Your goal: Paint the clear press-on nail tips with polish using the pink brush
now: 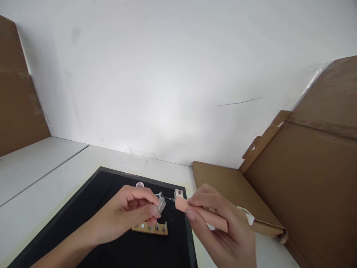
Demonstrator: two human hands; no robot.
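Observation:
My left hand pinches a small clear plastic piece between thumb and fingertips. My right hand grips a peach-coloured stick-like handle, held nearly level and sloping down to the right. A thin dark tip or strand runs from the handle's left end toward the clear piece; whether they touch I cannot tell. Below the left fingers, a yellowish strip with several small upright pegs lies on the black mat. The fingers partly hide both held things.
Behind my hands are a small white box with a reddish-brown mark and a round patterned item. A flat cardboard box lies to the right, with a white object beside my right hand. Cardboard panels stand at both sides.

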